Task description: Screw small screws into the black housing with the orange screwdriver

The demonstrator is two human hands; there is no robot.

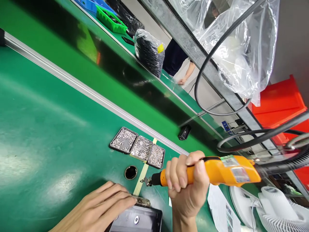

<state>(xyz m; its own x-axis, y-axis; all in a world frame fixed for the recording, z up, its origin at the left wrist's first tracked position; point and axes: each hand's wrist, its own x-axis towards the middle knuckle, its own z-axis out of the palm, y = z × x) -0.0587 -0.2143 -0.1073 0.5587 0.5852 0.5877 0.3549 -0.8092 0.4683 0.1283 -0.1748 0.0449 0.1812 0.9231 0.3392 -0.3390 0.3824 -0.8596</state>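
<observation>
My right hand (187, 185) is wrapped round an orange electric screwdriver (229, 170), held nearly level and pointing left. A small metal piece (146, 181) sits at the tip of its black nose; its exact shape is hard to make out. My left hand (103, 206) lies with fingers stretched out on a dark rectangular part (158, 219) at the bottom edge. Beside its fingertips, a worn metal strip (143, 201) runs along the part's upper edge. A round hole or white ring shows on the part's grey face. Part of the piece is hidden under my left hand.
Three small trays (120, 150) of screws and washers stand in a row ahead, near a round black-centred dish (130, 172). White fan parts (272, 206) and a paper sheet (223, 209) lie right. Cables (200, 80) hang overhead. Another person's arm (189, 71) shows beyond the partition.
</observation>
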